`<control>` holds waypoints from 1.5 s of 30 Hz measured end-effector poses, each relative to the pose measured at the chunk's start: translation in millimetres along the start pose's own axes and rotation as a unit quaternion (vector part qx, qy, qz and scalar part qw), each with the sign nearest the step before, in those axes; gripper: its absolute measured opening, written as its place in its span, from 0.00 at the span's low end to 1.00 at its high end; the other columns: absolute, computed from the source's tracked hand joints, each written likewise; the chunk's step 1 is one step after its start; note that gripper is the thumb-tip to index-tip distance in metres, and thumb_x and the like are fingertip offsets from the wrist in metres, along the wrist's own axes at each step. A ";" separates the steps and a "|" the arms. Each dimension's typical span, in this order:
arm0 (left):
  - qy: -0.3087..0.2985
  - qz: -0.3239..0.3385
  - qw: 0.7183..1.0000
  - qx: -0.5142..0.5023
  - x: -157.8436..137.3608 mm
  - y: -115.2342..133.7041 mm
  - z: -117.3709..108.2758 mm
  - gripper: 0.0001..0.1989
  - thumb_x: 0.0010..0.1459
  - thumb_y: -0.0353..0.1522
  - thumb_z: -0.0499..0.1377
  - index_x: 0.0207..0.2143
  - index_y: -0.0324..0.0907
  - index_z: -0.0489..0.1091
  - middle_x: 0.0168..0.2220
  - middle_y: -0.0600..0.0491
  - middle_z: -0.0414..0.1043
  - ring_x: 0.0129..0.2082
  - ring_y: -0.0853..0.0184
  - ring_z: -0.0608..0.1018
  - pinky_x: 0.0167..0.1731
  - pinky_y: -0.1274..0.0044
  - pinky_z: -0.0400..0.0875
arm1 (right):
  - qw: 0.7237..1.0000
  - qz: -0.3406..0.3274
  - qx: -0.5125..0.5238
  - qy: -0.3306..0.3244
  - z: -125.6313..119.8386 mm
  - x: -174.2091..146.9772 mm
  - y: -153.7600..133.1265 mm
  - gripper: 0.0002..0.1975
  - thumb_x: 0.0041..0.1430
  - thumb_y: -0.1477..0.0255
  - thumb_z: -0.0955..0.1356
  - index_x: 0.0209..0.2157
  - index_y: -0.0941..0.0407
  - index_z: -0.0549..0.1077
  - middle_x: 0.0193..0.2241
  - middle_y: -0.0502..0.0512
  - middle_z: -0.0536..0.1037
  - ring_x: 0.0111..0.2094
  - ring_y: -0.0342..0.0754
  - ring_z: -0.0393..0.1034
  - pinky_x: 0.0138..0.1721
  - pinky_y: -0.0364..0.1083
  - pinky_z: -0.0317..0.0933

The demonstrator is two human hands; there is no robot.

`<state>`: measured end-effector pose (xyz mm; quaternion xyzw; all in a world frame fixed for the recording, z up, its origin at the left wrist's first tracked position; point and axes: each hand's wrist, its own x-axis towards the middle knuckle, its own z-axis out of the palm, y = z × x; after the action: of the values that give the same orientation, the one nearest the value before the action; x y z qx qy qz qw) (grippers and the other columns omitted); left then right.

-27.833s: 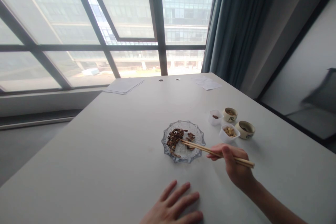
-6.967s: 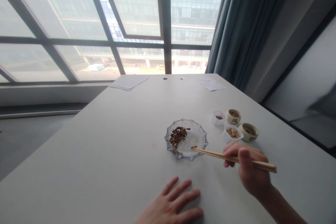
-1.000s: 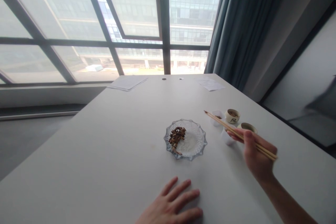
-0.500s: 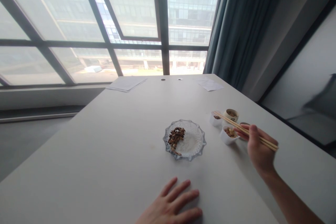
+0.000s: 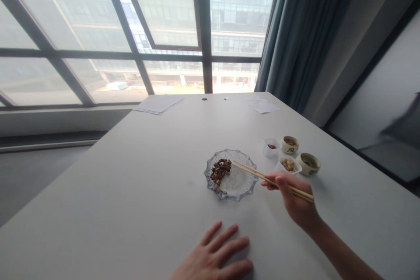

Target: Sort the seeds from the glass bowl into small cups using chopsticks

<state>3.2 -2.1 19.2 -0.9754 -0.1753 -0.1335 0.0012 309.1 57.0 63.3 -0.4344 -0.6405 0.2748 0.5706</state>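
My right hand [image 5: 294, 194] is closed around a pair of wooden chopsticks [image 5: 274, 180], whose tips reach over the glass plate [image 5: 246, 187]. The tips are close together beside a pile of dark brown, elongated seeds [image 5: 220, 172] on the plate's left half. Whether the tips pinch anything is too small to tell. My left hand [image 5: 215, 253] lies flat on the table, fingers spread, just in front of the plate. Behind my right hand stand a white cup of pale nuts [image 5: 288, 165] and a white cup [image 5: 271, 148] with a few dark seeds.
Two cream-coloured cups with dark markings stand at the right: one farther back [image 5: 290, 145] and one nearer [image 5: 308, 164]. Papers [image 5: 159, 105] lie at the table's far left, and more sheets [image 5: 264, 105] at the far right. Windows and a curtain [image 5: 292, 30] rise beyond the table.
My right hand has moved left and nearer with the chopsticks. Their tips have gone from the white cup of dark seeds to above the glass plate. My left hand has stayed put.
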 end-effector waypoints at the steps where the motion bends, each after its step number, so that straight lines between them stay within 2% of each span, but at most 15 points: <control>1: -0.005 0.000 1.000 -0.001 0.0 0.0 0.4 0.25 0.71 0.30 0.66 0.67 0.51 0.68 0.71 0.55 0.65 0.72 0.57 0.65 0.74 0.60 0.49 | 1.000 0.000 0.008 -0.013 3.0 -1.4 0.5 0.17 0.74 0.60 0.67 0.40 0.55 0.85 0.35 0.59 0.87 0.33 0.52 0.85 0.35 0.48 0.81; 8: 0.019 0.000 1.000 -0.003 0.0 0.2 1.7 0.22 0.72 0.31 0.65 0.65 0.52 0.69 0.71 0.55 0.66 0.72 0.59 0.66 0.75 0.61 0.47 | 0.997 0.045 0.057 -0.033 14.0 -2.5 5.0 0.20 0.73 0.56 0.68 0.42 0.56 0.86 0.37 0.61 0.88 0.38 0.57 0.86 0.34 0.50 0.83; 15: -0.004 0.000 1.000 -0.005 0.4 0.4 -0.7 0.25 0.71 0.30 0.66 0.66 0.51 0.69 0.72 0.55 0.65 0.72 0.57 0.66 0.74 0.60 0.47 | 0.995 0.065 0.068 0.027 17.6 -3.6 4.1 0.22 0.71 0.53 0.69 0.37 0.56 0.86 0.32 0.61 0.88 0.32 0.58 0.87 0.33 0.51 0.83; 18: 0.009 0.001 1.000 -0.005 0.7 0.1 -1.0 0.24 0.71 0.31 0.67 0.66 0.52 0.70 0.71 0.55 0.66 0.72 0.58 0.66 0.74 0.60 0.48 | 0.995 0.061 0.052 0.053 15.2 -1.7 1.7 0.23 0.69 0.52 0.70 0.35 0.56 0.86 0.31 0.62 0.88 0.31 0.59 0.86 0.32 0.52 0.83; 21: 0.013 0.000 1.000 -0.006 0.8 -0.1 -1.3 0.24 0.71 0.31 0.66 0.66 0.52 0.69 0.71 0.54 0.66 0.72 0.58 0.66 0.74 0.61 0.48 | 0.992 0.050 0.043 0.107 6.3 3.8 -0.6 0.22 0.69 0.52 0.71 0.35 0.57 0.86 0.31 0.62 0.88 0.32 0.60 0.86 0.33 0.52 0.84; 26: 0.014 -0.001 1.000 -0.009 0.7 0.4 -1.6 0.24 0.71 0.31 0.66 0.66 0.52 0.70 0.70 0.54 0.67 0.72 0.58 0.66 0.74 0.61 0.50 | 0.963 0.047 0.015 0.265 -27.2 20.1 0.1 0.23 0.69 0.53 0.71 0.37 0.61 0.85 0.31 0.63 0.87 0.31 0.59 0.86 0.37 0.53 0.84; 30: 0.006 0.001 1.000 -0.002 0.1 0.5 -0.4 0.23 0.72 0.31 0.65 0.67 0.51 0.68 0.71 0.55 0.66 0.72 0.58 0.66 0.74 0.61 0.49 | 0.941 0.054 -0.024 0.334 -52.9 30.1 10.1 0.28 0.68 0.49 0.70 0.38 0.63 0.84 0.30 0.65 0.87 0.29 0.58 0.86 0.32 0.51 0.82; 33: 0.003 0.001 1.000 -0.001 -0.1 0.3 -0.3 0.23 0.74 0.31 0.63 0.67 0.51 0.68 0.71 0.55 0.65 0.72 0.58 0.66 0.74 0.61 0.49 | 0.939 0.068 -0.027 0.337 -58.3 31.9 17.4 0.29 0.66 0.47 0.71 0.37 0.63 0.84 0.29 0.63 0.86 0.28 0.57 0.85 0.28 0.49 0.81; 37: -0.003 0.000 1.000 -0.002 0.3 0.3 -1.4 0.22 0.74 0.31 0.62 0.67 0.52 0.67 0.71 0.55 0.65 0.72 0.58 0.66 0.74 0.61 0.50 | 0.944 0.093 0.005 0.317 -53.9 30.8 17.1 0.28 0.64 0.47 0.72 0.36 0.62 0.83 0.27 0.62 0.86 0.27 0.55 0.85 0.27 0.46 0.80; 41: -0.011 0.000 1.000 -0.005 0.2 0.2 -2.1 0.23 0.73 0.31 0.63 0.67 0.51 0.67 0.72 0.55 0.64 0.72 0.57 0.65 0.75 0.60 0.48 | 0.944 0.088 0.011 0.317 -50.9 30.7 10.7 0.27 0.62 0.48 0.74 0.35 0.62 0.83 0.27 0.61 0.86 0.28 0.55 0.85 0.27 0.45 0.80; 45: -0.001 0.001 1.000 -0.008 -0.6 0.3 -1.5 0.25 0.71 0.30 0.67 0.67 0.51 0.68 0.72 0.55 0.64 0.72 0.58 0.65 0.75 0.60 0.45 | 0.949 0.076 0.025 0.304 -45.1 28.7 4.8 0.26 0.62 0.49 0.74 0.35 0.62 0.83 0.27 0.62 0.86 0.28 0.57 0.86 0.30 0.48 0.82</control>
<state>2.4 -2.6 20.6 -0.9757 -0.1733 -0.1340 -0.0063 354.9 77.8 82.2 -0.5301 -0.3946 0.1877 0.7267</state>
